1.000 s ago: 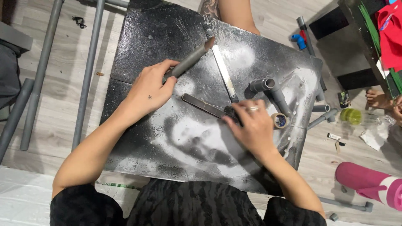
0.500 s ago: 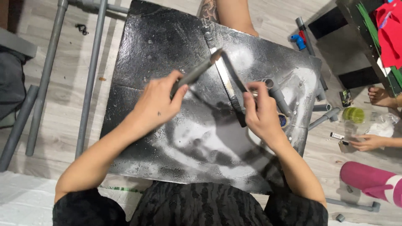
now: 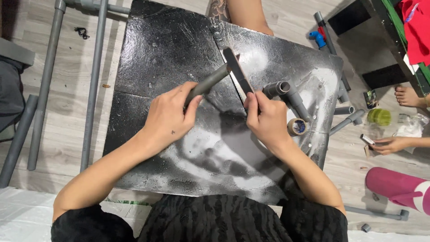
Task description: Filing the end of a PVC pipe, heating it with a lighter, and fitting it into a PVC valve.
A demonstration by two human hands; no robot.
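Two hands are working over the middle of a black, paint-dusted board (image 3: 170,49) lying on the pale wood floor (image 3: 67,107). The left hand (image 3: 168,118) is gripping a short grey pipe (image 3: 209,83) by its near end, its far end tilting up toward the board's far edge; the right hand (image 3: 267,121) is closing around a flat dark file (image 3: 238,71), whose tip is meeting the pipe's far end. That pipe looks light, stiff and smooth — likely slippery, so a firm wrap low on its length suits it. A grey pipe fitting (image 3: 286,95) and a tape roll (image 3: 297,127) are sitting near the board's right edge — long grey pipes (image 3: 45,85) are lying along the floor to the left.
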